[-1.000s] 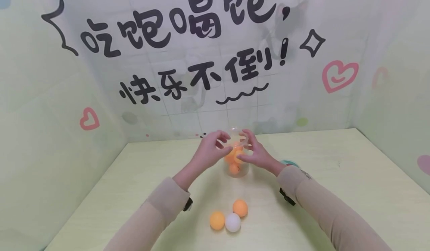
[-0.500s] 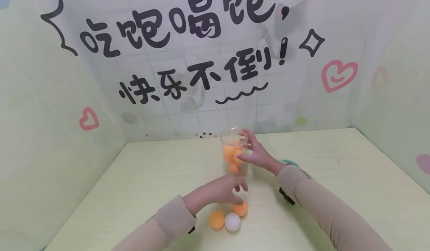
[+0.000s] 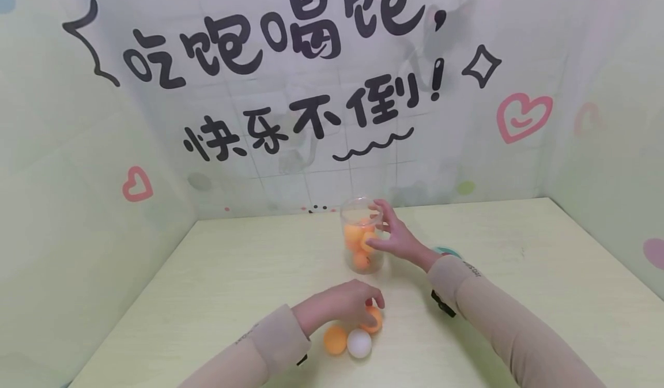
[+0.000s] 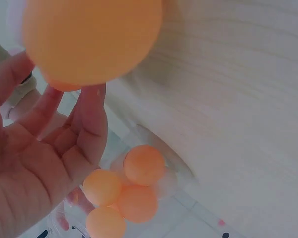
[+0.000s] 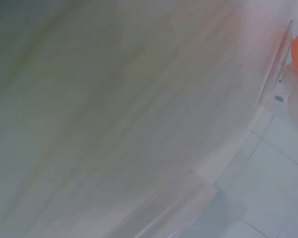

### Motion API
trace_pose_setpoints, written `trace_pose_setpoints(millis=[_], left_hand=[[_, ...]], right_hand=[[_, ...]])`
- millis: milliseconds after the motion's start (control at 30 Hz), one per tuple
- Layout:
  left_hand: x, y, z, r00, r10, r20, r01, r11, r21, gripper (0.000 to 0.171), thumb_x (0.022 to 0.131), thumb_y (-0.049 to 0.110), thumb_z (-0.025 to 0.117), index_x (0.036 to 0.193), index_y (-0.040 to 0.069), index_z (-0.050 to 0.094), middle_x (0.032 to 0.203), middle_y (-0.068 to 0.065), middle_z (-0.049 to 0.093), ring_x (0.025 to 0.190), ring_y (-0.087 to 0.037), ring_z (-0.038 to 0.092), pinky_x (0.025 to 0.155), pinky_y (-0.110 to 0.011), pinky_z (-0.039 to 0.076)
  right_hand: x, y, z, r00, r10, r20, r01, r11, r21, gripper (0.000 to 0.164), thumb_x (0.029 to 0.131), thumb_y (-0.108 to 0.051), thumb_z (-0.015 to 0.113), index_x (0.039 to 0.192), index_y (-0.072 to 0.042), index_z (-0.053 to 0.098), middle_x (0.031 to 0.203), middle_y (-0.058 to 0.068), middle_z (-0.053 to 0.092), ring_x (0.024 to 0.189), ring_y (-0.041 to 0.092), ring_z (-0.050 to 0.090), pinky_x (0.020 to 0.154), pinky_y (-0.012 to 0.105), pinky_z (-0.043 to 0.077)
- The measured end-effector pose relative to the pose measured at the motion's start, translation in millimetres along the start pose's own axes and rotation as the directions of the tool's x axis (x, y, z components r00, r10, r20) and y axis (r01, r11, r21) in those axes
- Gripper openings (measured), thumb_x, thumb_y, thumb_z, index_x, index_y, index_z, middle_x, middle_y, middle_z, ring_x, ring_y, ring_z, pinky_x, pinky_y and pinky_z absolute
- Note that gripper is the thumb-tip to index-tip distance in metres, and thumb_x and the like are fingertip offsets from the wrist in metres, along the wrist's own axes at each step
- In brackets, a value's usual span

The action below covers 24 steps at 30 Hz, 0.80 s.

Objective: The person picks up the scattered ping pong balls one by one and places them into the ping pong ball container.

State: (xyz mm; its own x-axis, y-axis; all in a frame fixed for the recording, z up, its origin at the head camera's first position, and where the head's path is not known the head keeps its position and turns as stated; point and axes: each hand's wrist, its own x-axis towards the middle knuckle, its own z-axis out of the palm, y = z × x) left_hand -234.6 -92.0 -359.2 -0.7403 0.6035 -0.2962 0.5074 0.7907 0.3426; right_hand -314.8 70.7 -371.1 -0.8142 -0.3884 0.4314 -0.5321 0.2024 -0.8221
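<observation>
In the head view my left hand reaches down to an orange ping-pong ball on the table, thumb and fingers pinching it. A yellow-orange ball and a white ball lie beside it. The yellow-orange ball fills the top of the left wrist view, partly hiding the pinched one at the fingertips. Farther back stands an upright clear plastic jar with several orange balls inside. My right hand grips its right side, thumb in front, fingers behind.
A round teal-rimmed thing sits behind the right wrist, partly hidden by the sleeve. A clear plastic edge shows low in the right wrist view. The pale wooden table meets printed curtain walls at its back and sides.
My left hand has left the jar's rim, come down toward the front and taken hold of the orange ball. The right hand and the jar have stayed in place.
</observation>
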Motion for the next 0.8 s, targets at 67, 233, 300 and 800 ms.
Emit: trace_pose_setpoints(millis=[67,233,300,800], left_hand=[[0.2,-0.8,0.6,1.0,0.002,-0.002,-0.002,1.0,0.002,0.019,0.077,0.014,0.071,0.095,0.017,0.065,0.084,0.006,0.057,0.074,-0.007,0.049,0.07,-0.02,0.042],[2.4,-3.4,1.7,1.0,0.01,0.0,-0.01,1.0,-0.004,0.017,0.077,0.014,0.07,0.093,0.016,0.065,0.083,0.007,0.057,0.073,-0.006,0.048,0.068,-0.019,0.04],[3.7,-4.4,1.9,1.0,0.012,0.004,-0.012,1.0,-0.02,0.017,0.077,0.013,0.07,0.093,0.015,0.065,0.082,0.007,0.056,0.072,-0.006,0.048,0.067,-0.018,0.04],[6.2,-7.7,-3.5,1.0,0.008,-0.015,-0.01,0.995,-0.098,0.02,0.077,0.013,0.07,0.096,0.013,0.064,0.082,0.005,0.055,0.07,-0.007,0.048,0.066,-0.019,0.04]], right_hand=[[0.1,1.2,-0.1,1.0,-0.002,0.0,0.002,1.0,-0.002,0.077,0.079,0.001,0.066,0.138,0.003,0.017,0.141,0.026,0.028,0.124,0.042,0.035,0.101,0.053,0.032],[0.0,1.9,-0.2,1.0,0.008,0.002,-0.008,1.0,-0.006,0.078,0.079,0.0,0.067,0.138,0.002,0.017,0.141,0.024,0.029,0.123,0.042,0.036,0.101,0.053,0.032],[-0.2,1.4,-0.3,1.0,0.013,0.005,-0.013,1.0,-0.011,0.078,0.079,-0.001,0.067,0.139,0.001,0.017,0.141,0.024,0.029,0.122,0.042,0.038,0.101,0.053,0.032],[-0.4,-1.0,0.2,1.0,0.013,0.003,-0.013,1.0,-0.014,0.078,0.079,0.0,0.067,0.139,0.001,0.016,0.141,0.024,0.029,0.123,0.041,0.036,0.101,0.053,0.032]])
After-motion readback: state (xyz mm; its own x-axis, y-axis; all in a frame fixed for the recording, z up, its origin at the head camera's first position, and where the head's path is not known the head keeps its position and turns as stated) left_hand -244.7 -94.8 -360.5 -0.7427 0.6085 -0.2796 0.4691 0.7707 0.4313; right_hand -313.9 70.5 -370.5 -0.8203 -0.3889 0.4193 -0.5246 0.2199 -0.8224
